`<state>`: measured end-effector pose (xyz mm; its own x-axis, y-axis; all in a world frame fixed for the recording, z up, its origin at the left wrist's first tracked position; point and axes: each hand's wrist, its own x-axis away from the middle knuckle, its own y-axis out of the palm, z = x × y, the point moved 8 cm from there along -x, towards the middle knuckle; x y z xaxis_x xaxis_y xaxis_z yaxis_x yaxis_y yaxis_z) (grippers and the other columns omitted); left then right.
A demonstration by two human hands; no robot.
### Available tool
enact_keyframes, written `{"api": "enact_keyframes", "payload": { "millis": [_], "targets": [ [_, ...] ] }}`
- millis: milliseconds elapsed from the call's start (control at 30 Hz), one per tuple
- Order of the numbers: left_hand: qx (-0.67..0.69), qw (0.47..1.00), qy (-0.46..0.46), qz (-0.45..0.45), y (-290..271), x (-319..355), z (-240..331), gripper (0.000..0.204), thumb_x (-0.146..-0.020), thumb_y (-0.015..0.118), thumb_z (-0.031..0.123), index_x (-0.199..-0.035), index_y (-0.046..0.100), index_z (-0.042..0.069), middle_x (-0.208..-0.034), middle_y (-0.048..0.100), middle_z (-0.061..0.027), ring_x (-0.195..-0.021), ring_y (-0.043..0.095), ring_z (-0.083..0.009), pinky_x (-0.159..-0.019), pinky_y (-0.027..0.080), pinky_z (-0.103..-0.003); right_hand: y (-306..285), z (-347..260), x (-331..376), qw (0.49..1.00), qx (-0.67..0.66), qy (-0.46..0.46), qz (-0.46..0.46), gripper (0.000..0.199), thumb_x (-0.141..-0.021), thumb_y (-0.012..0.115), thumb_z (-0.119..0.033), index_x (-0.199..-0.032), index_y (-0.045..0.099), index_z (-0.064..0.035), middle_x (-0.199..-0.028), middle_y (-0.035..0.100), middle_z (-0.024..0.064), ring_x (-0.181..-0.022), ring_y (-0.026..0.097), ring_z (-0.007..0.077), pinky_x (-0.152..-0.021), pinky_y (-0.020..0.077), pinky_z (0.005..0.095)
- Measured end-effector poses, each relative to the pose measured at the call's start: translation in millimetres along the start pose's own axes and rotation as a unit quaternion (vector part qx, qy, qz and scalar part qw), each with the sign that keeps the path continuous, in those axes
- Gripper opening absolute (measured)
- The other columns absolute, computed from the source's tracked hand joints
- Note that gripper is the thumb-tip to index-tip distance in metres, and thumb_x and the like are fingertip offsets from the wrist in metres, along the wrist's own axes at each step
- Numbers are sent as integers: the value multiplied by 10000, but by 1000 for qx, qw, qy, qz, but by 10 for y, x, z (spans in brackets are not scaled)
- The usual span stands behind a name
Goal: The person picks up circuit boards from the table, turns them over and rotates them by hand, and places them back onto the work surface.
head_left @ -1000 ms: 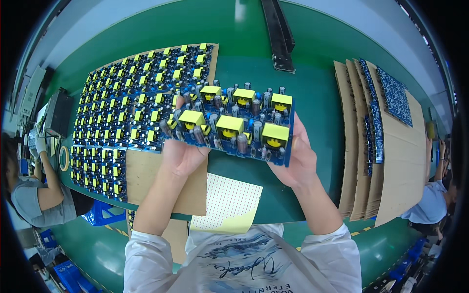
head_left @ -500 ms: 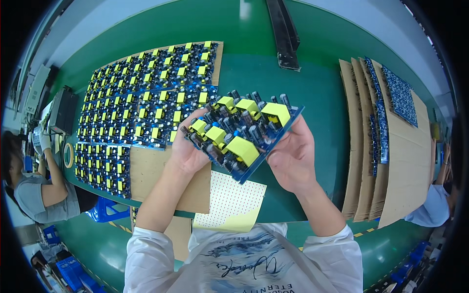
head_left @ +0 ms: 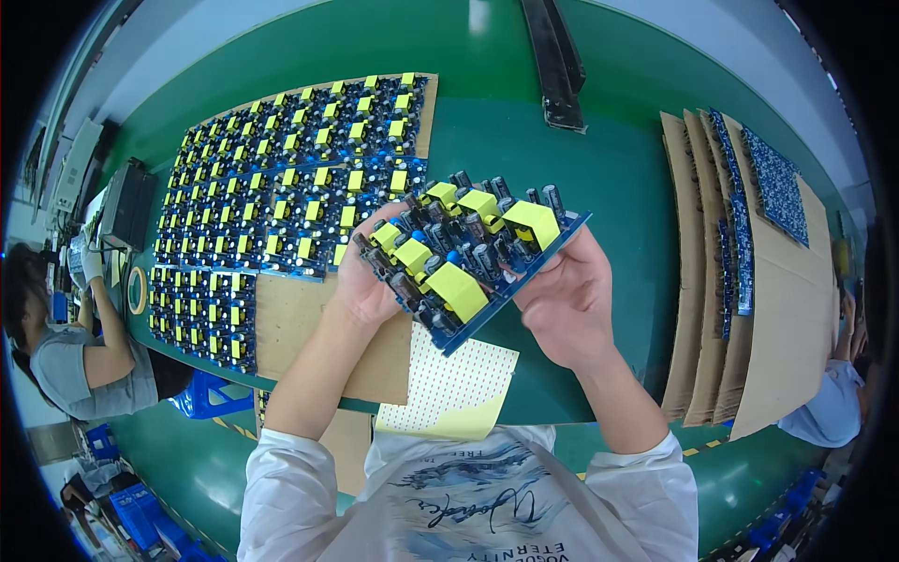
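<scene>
A blue circuit board panel (head_left: 510, 292) is raised above the table, tilted, with yellow-topped transformers and black capacitors standing on it. My left hand (head_left: 367, 286) grips its left edge, the fingers partly hidden behind the parts. On the opposite edge my right hand (head_left: 573, 304) is closed, its thumb near the board's lower rim and fingers behind. Below the panel lies a pale yellow sheet of small dotted labels (head_left: 459, 389) at the table's near edge. Many like circuit boards (head_left: 281, 178) stand in rows to the left on cardboard (head_left: 304, 314).
Cardboard sheets (head_left: 782, 309) with more boards between them are stacked at the right. A black angled bar (head_left: 554, 70) lies at the far side of the green table (head_left: 487, 131). A tape roll (head_left: 138, 290) is at the left edge, near a seated co-worker (head_left: 84, 361). Another person (head_left: 829, 403) is at far right.
The panel's near corner has swung slightly left and up in my hands, turning its long edge a little. The surroundings have shifted slightly rightward in view. Both hands keep their hold.
</scene>
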<state>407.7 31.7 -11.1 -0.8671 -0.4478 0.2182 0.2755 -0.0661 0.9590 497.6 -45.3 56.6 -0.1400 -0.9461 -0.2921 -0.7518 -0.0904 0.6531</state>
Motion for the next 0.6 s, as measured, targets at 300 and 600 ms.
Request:
{"api": "enact_keyframes", "payload": {
  "millis": [300, 600],
  "targets": [
    [-119, 973, 155, 124, -165, 30, 474, 304, -857, 451, 227, -1055, 539, 14, -1047, 594, -115, -959, 575, -234, -844, 464, -378, -327, 56, -44, 969, 125, 119, 174, 124, -825, 548, -150, -779, 501, -45, -783, 591, 42, -692, 560, 85, -654, 462, 245],
    [-182, 962, 158, 129, -144, 63, 481, 259, -844, 488, 247, -1002, 564, 56, -988, 617, -58, -906, 596, -170, -784, 488, -335, -477, 80, -3, 952, 145, 126, 238, 108, -811, 530, -141, -757, 524, -47, -706, 566, 10, -623, 537, 71, -605, 459, 234]
  ]
}}
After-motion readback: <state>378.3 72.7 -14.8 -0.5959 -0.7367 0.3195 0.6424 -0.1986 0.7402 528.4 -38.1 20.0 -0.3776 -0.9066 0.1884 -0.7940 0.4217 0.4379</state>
